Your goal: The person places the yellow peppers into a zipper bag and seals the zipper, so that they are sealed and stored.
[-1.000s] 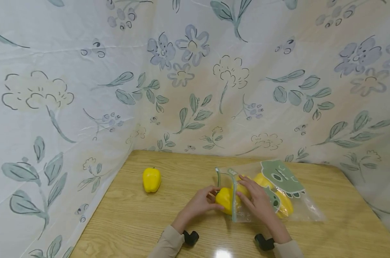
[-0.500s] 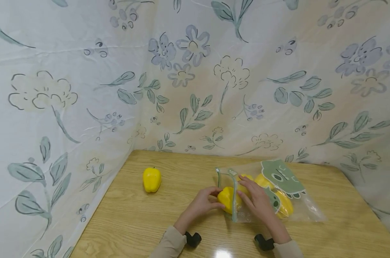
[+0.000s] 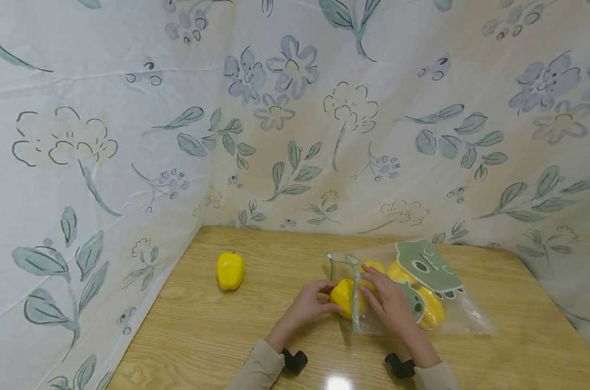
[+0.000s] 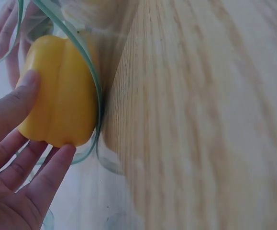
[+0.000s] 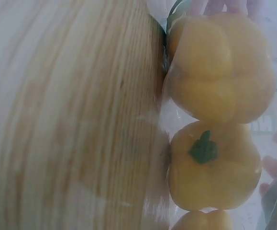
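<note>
My left hand (image 3: 306,307) grips a yellow bell pepper (image 3: 341,297) at the mouth of a clear zip bag (image 3: 470,319). The left wrist view has the thumb on one side of this pepper (image 4: 59,91) and the fingers under its lobed end; the bag's green rim (image 4: 98,91) passes around it, so part of it lies inside. My right hand (image 3: 392,306) rests on the bag beside the rim, fingers extended and spread from the thumb. Through the film in the right wrist view show one yellow pepper (image 5: 224,67) and another with a green stem (image 5: 215,177).
Another yellow pepper (image 3: 230,271) stands on the wooden table (image 3: 187,330) at the left. More yellow peppers (image 3: 430,309) are in the bag, partly behind its green printed figure. A floral cloth (image 3: 275,179) hangs behind the table and along its left side.
My left hand has moved slightly right with the pepper, which is a little farther into the bag's mouth. My right hand has stayed nearly in place on the bag.
</note>
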The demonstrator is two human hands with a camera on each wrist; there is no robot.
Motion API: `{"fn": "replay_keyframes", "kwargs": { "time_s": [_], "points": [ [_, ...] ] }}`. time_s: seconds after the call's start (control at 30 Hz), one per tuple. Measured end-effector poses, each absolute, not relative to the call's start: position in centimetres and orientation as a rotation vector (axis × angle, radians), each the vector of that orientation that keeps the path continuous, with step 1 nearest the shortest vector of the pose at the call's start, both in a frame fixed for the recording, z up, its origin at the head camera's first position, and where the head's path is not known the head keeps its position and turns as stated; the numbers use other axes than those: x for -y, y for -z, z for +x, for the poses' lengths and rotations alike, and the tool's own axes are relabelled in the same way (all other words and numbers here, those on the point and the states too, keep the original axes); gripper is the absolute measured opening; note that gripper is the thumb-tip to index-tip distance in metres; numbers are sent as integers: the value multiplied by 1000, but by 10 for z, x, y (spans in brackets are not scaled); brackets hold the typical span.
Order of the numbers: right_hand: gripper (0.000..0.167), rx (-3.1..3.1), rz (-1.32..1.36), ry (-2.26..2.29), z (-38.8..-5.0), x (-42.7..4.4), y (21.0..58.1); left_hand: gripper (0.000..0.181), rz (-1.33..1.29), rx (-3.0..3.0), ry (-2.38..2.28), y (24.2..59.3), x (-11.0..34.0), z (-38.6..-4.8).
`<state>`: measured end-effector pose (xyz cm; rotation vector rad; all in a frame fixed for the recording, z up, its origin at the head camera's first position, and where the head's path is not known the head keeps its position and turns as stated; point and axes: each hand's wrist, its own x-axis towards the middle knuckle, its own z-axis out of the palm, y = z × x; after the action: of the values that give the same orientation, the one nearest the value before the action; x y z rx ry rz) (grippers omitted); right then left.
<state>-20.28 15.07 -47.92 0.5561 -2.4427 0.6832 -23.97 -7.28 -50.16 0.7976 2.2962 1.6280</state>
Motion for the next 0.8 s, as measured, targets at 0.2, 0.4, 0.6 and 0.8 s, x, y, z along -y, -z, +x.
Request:
{"fn": "replay_keyframes", "kwargs": {
  "time_s": [0.2,0.4,0.6,0.8],
  "points": [
    [28,2447,551,-684,-202,-151,480,50,828,-2350,-1617,501,71,-239],
    [30,2444,571,-664,-202,-151,481,46,887,-2388,-1636,501,68,-240],
    [33,2400,630,-579,-203,-151,484,44,867,-2425,-1639,504,65,-243],
    [35,2428,624,-579,-203,-152,483,44,810,-2386,-1691,503,60,-244]
  ]
}}
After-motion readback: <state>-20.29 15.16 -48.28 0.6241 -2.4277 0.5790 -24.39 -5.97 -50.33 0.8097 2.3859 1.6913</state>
